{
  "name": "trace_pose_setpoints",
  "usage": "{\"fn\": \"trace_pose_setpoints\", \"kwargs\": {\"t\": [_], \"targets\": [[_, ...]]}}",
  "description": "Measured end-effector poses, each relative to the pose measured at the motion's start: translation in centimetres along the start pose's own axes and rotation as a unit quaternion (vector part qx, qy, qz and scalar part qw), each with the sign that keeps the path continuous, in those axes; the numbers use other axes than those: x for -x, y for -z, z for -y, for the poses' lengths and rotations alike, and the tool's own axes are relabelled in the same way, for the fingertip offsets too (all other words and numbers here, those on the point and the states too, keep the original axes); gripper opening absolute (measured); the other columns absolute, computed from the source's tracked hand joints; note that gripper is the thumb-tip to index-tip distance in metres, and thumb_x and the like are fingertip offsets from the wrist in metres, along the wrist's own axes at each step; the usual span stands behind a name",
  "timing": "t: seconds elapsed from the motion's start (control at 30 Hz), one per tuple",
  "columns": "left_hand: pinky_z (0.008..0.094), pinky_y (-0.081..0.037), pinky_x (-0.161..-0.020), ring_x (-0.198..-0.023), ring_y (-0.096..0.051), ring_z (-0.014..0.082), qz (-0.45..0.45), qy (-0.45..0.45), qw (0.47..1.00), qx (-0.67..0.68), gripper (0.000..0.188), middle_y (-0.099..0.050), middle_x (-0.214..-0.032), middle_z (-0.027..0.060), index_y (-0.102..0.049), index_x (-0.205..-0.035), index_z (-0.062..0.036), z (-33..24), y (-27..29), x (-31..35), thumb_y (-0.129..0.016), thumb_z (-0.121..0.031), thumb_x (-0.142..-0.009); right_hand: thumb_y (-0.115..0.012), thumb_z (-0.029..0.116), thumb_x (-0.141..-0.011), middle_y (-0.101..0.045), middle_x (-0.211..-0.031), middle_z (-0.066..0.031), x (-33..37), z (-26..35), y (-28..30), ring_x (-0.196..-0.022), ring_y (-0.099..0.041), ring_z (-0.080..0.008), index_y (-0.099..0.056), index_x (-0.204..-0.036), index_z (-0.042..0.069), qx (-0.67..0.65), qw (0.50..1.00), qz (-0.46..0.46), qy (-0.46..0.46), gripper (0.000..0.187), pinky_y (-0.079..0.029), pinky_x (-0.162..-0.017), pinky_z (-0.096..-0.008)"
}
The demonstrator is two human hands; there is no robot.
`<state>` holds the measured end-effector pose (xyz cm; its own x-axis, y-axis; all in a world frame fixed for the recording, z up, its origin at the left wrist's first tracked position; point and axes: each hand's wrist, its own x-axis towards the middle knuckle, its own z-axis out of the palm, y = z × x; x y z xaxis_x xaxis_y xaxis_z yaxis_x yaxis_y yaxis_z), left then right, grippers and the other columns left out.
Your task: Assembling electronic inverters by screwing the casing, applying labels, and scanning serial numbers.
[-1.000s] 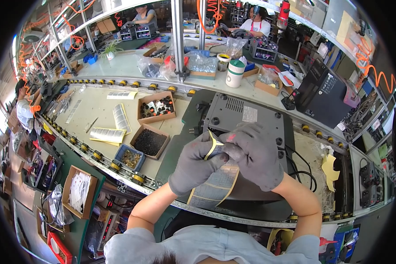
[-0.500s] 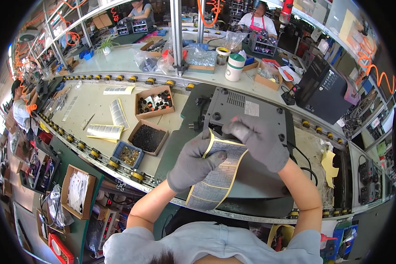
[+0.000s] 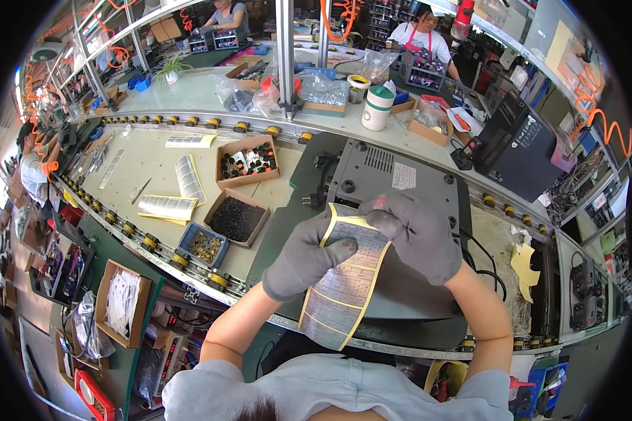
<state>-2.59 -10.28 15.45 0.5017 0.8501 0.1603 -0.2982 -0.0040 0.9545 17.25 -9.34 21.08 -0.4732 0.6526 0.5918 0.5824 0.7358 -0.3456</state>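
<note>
Both my hands wear grey gloves and are raised over a dark grey metal case (image 3: pixel 379 158) that lies with its feet up. My left hand (image 3: pixel 303 258) pinches the left edge of a sheet of labels (image 3: pixel 340 281), thumb on its printed face. The strip has silver-grey labels with yellow edges and hangs down toward me. My right hand (image 3: pixel 423 235) is closed at the sheet's top right corner, thumb and fingertips pressed together there. Whether a single label is between those fingers is hidden. A pale label (image 3: pixel 404 175) is on the case's upper surface.
Left of the case stand a carton of black-and-orange parts (image 3: pixel 248 161), a carton of black screws (image 3: pixel 239 217) and a blue bin of brass-coloured screws (image 3: pixel 204 247). More label sheets (image 3: pixel 167 207) lie beyond. A roller rail (image 3: pixel 151 243) borders the bench. Black cables (image 3: pixel 495 274) lie at right.
The label sheet has tilted, and its face looks brighter. My right hand has turned slightly at the corner, its fingers curled closer. Across the bench, a co-worker has shifted and extended an arm.
</note>
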Motion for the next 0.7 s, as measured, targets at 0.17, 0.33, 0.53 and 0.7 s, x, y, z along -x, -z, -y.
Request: {"fn": "trace_pose_setpoints", "kwargs": {"t": [0.17, 0.33, 0.53, 0.7], "targets": [[0.0262, -0.043, -0.087, -0.096, -0.054, 0.0104, 0.065, 0.043, 0.994, -0.079, 0.042, -0.062, -0.107, 0.0055, -0.053, -0.124, -0.0001, -0.4, 2.9, 0.7, -0.062, -0.006, -0.083, -0.056, 0.012, -0.083, -0.065, -0.081, -0.0122, 0.1, -1.8, 0.7, -0.072, -0.061, -0.0206, -0.063, -0.092, -0.001, -0.069, 0.98, -0.084, -0.169, 0.017, -0.047, -0.068, -0.0318], [0.0287, -0.048, -0.08, -0.086, -0.06, 0.0131, -0.066, 0.078, 0.957, -0.27, 0.034, -0.066, -0.098, 0.0075, -0.06, -0.111, 0.0016, 0.6, 16.0, -0.4, -0.066, -0.013, -0.08, -0.056, 0.016, -0.086, -0.058, -0.073, -0.0041, 1.0, -4.5, 4.2, -0.07, -0.051, -0.0102, -0.063, -0.092, -0.001, -0.142, 0.945, -0.127, -0.267, 0.019, -0.043, -0.067, -0.0247], [0.0337, -0.049, -0.081, -0.095, -0.062, 0.0267, -0.386, 0.205, 0.548, -0.713, 0.049, -0.061, -0.109, 0.0186, -0.053, -0.119, 0.0041, -1.0, 21.1, -2.0, -0.066, -0.025, -0.082, -0.058, 0.016, -0.087, -0.059, -0.072, -0.0065, 1.8, -3.4, 2.6, -0.069, -0.053, -0.0109, -0.063, -0.096, -0.002, -0.065, 0.979, -0.057, -0.187, 0.02, -0.043, -0.068, -0.0237], [0.0374, -0.051, -0.082, -0.097, -0.061, 0.0266, -0.076, 0.083, 0.992, -0.057, 0.079, -0.054, -0.12, 0.0187, -0.035, -0.134, 0.0041, -2.5, 9.5, -0.3, -0.046, -0.059, -0.088, -0.059, 0.025, -0.087, -0.064, -0.087, -0.0072, 1.2, -2.7, 1.8, -0.08, -0.058, -0.0142, -0.064, -0.095, 0.001, -0.14, 0.975, 0.005, -0.17, 0.026, -0.046, -0.073, -0.0271]]}}
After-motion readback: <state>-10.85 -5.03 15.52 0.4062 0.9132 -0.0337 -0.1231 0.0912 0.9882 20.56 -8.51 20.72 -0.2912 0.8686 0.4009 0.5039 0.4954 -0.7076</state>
